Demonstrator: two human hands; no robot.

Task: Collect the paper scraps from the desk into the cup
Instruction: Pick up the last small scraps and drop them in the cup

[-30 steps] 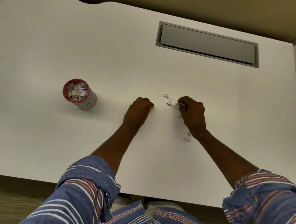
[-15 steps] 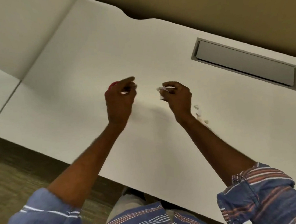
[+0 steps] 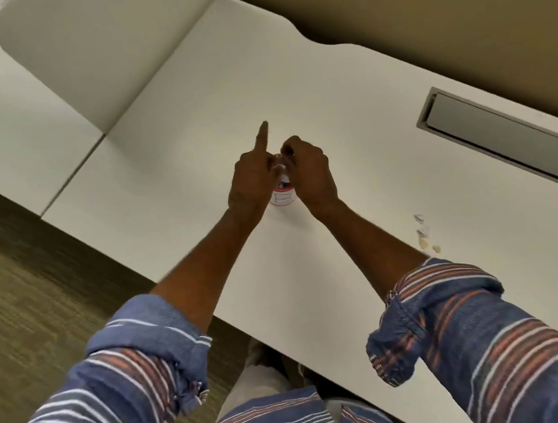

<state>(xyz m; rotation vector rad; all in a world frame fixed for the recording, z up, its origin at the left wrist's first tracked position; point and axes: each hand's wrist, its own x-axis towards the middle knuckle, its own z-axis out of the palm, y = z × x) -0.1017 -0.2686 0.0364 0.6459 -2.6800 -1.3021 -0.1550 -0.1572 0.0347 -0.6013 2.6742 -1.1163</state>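
Note:
The red-rimmed white cup [image 3: 283, 198] stands on the white desk [image 3: 291, 82], mostly hidden between my two hands. My left hand [image 3: 253, 179] hovers over the cup's left side with its index finger pointing straight up; nothing shows in it. Close against the cup's right side, my right hand [image 3: 307, 170] has its fingers curled above the rim, and a blurred pale paper scrap [image 3: 281, 172] shows at their tips. Several loose paper scraps [image 3: 424, 234] lie on the desk to the right, near my right forearm.
A grey recessed cable tray [image 3: 504, 139] is set into the desk at the far right. A beige wall runs behind the desk. A lower white surface [image 3: 14, 129] adjoins the desk on the left, and carpet floor [image 3: 37, 288] lies below the near edge.
Both hands have lifted from the scrap pile and moved left to meet over the cup. My left index finger has straightened upward. The camera view has swung left.

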